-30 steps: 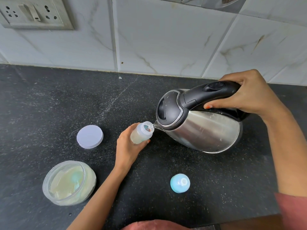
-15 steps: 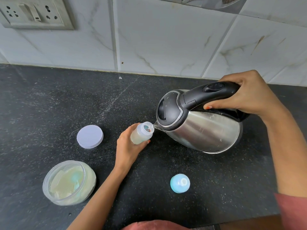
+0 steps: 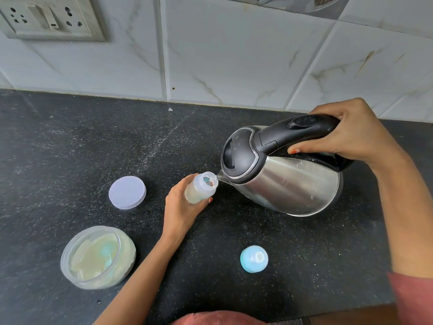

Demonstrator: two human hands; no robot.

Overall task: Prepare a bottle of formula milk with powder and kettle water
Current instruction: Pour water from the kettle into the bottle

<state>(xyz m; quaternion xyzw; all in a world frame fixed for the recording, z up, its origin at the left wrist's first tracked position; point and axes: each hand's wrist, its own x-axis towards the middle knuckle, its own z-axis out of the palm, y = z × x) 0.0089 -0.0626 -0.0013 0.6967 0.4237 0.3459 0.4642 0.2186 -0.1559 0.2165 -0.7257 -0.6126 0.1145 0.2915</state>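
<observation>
On my feed the left hand (image 3: 181, 208) is wrapped around the small bottle (image 3: 201, 188), which stands near the middle of the dark table (image 3: 70, 148), uncapped and leaning a little toward the kettle (image 3: 293, 181). I cannot tell whether its base touches the table. The right hand (image 3: 349, 132) grips the kettle's black handle and holds the kettle tipped, its spout right at the bottle's mouth. The bottle holds something pale. Its blue cap (image 3: 254, 259) lies close to me. To the left sit the open powder jar (image 3: 98, 256) and, just behind it, its flat lid (image 3: 127, 192).
</observation>
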